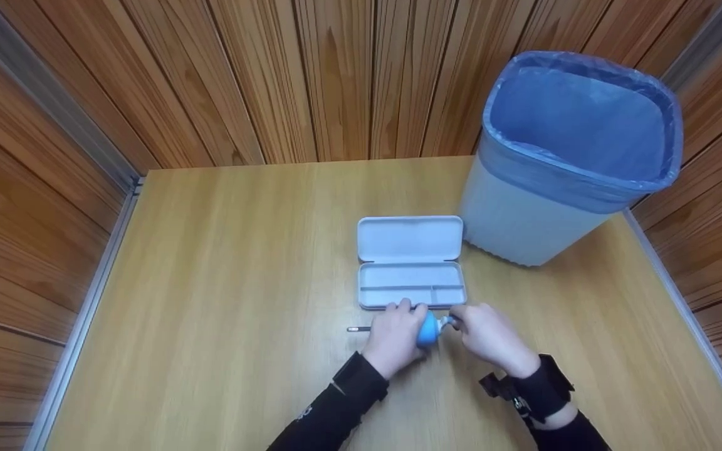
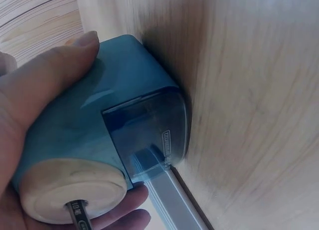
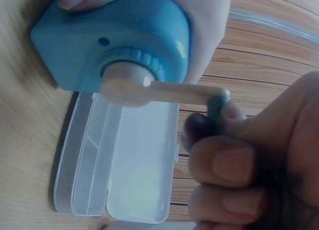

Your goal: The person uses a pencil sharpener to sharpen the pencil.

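Observation:
A blue crank pencil sharpener (image 1: 427,329) rests on the table, with a clear shavings drawer (image 2: 149,132) on its side. My left hand (image 1: 393,338) grips its body from above, thumb on one side and fingertips on the other. A dark pencil (image 1: 358,329) sticks out of the sharpener's pale round front, to the left in the head view. On the opposite side, my right hand (image 1: 492,335) pinches the blue knob of the crank handle (image 3: 182,93). The pencil's tip is hidden inside the sharpener.
Just behind the sharpener lies an open white pencil case (image 1: 411,263), its lid folded back and its tray divided. A white bin (image 1: 517,213) with a blue liner stands at the back right. Wooden panels (image 1: 336,81) wall the table (image 1: 223,282).

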{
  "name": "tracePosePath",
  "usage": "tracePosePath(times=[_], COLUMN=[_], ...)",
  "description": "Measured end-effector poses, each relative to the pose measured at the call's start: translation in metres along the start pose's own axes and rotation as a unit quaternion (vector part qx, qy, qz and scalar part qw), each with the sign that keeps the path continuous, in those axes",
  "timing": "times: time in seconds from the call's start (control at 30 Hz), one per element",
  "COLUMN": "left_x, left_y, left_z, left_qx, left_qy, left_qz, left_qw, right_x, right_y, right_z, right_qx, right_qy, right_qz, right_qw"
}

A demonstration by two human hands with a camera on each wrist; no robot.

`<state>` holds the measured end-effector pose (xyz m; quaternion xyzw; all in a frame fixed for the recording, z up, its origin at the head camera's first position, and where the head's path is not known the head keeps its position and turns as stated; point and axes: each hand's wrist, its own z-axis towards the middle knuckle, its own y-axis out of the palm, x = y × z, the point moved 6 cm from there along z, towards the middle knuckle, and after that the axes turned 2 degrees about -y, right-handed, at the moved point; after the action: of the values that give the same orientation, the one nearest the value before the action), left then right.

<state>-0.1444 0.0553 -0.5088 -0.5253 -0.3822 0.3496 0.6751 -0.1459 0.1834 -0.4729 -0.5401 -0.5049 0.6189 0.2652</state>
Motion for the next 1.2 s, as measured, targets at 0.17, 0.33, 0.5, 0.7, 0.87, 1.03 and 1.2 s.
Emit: tracePosePath(times=[0.17,0.33,0.5,0.7,0.87,1.03,1.2], left_x=[0.001,0.001,0.001,0.001,0.000,0.000,0.001], left_y=[0.001,0.002,0.002,0.001,0.002,0.002,0.001], left_z=[0.000,-0.001,-0.001,-0.002,-0.003,-0.002,-0.002], left_qx=[-0.002,-0.009,-0.005,0.011,0.011,-0.003,-0.006], left_qy=[0.001,0.003,0.003,0.003,0.000,-0.005,-0.006], left_qz=[0.004,-0.002,-0.004,-0.003,-0.001,-0.003,-0.001], left_qw=[1.0000,1.0000,1.0000,0.9999,0.9999,1.0000,1.0000], right_x=[0.007,0.015,0.025,0.033,0.031,0.026,0.019], right_y=[0.003,0.009,0.023,0.044,0.061,0.069,0.069], right_z=[0.013,0.029,0.042,0.044,0.031,0.011,-0.003], right_qx=[0.000,-0.010,-0.039,-0.053,-0.039,-0.028,-0.027], right_qy=[0.011,0.023,0.047,0.056,0.031,0.021,0.017], right_qz=[0.020,0.000,0.001,0.000,-0.018,-0.035,-0.036], right_qw=[0.9997,0.9997,0.9981,0.9970,0.9986,0.9988,0.9989])
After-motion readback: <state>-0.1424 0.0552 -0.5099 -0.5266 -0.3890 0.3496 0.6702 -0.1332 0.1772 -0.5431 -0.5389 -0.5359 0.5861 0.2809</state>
